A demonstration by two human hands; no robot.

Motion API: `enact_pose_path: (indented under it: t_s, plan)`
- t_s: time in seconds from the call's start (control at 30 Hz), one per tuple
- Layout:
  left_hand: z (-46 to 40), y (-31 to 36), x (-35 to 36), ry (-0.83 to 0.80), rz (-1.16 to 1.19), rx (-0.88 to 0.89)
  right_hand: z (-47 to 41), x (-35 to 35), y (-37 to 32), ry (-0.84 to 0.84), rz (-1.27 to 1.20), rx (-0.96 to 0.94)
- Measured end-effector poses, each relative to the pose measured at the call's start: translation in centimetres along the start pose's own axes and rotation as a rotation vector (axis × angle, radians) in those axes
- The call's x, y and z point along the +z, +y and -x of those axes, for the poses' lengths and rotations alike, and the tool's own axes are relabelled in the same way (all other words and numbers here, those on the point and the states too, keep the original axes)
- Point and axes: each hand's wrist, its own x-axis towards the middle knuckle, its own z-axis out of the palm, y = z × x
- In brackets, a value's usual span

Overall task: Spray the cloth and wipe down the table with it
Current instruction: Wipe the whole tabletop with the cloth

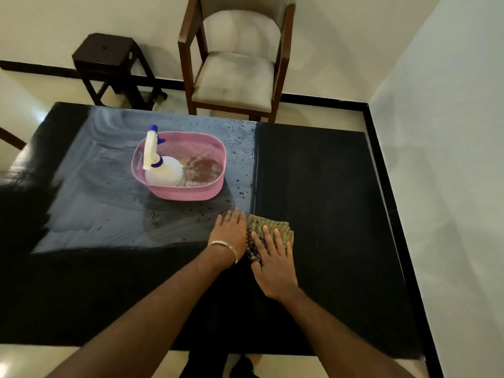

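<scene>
A folded olive-green cloth (272,227) lies on the black table (327,186), a little right of the middle. My right hand (274,263) lies flat on it, fingers spread, pressing it down. Just to its left my left hand (230,233) rests flat on the table, fingers together and empty, its edge against the cloth. A white spray bottle (161,167) with a blue nozzle stands in a pink basket (207,192) further back on the left. Dark specks dot the tabletop around the basket.
A wooden chair (234,75) with a pale cushion stands behind the table's far edge. A dark stool (109,64) is to its left. A white wall runs along the right side. A brownish pad lies in the basket beside the bottle.
</scene>
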Motion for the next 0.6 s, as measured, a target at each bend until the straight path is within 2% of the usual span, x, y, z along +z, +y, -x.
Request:
enact_pose_path:
  t_s: [0.13,0.33,0.43,0.6]
  plan:
    - [2.5,-1.5,0.9,0.041,0.068,0.036,0.5,-0.4,-0.4,0.003,0.006,0.032]
    - [4.3,-7.0,1.2,0.119,0.138,0.045,-0.8,0.8,-4.3,0.057,-0.041,0.228]
    - [4.8,-10.9,1.2,0.13,0.161,0.056,-2.1,1.5,-8.8,0.068,-0.06,0.245]
    - [5.9,-18.0,0.8,0.162,0.159,0.086,-4.6,3.9,-19.3,0.068,-0.072,0.17]
